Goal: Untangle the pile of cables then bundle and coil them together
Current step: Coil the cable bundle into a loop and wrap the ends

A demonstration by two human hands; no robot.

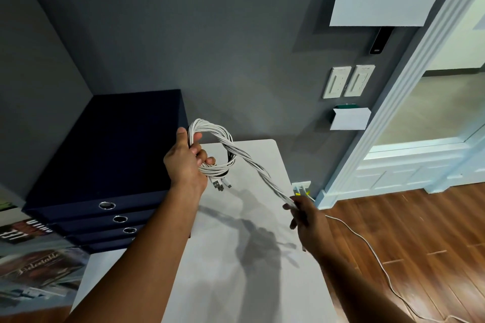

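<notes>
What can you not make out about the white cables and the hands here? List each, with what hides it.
Head view:
- Strand count in the coil: strands overlap, and the left hand covers part.
- Type of the plugs under that hand: too small.
- End of the twisted tail: hidden in the grip of the right hand.
- Floor cable: cut off by the bottom edge.

Bare left hand (pixel 183 165), bare right hand (pixel 308 223)
</notes>
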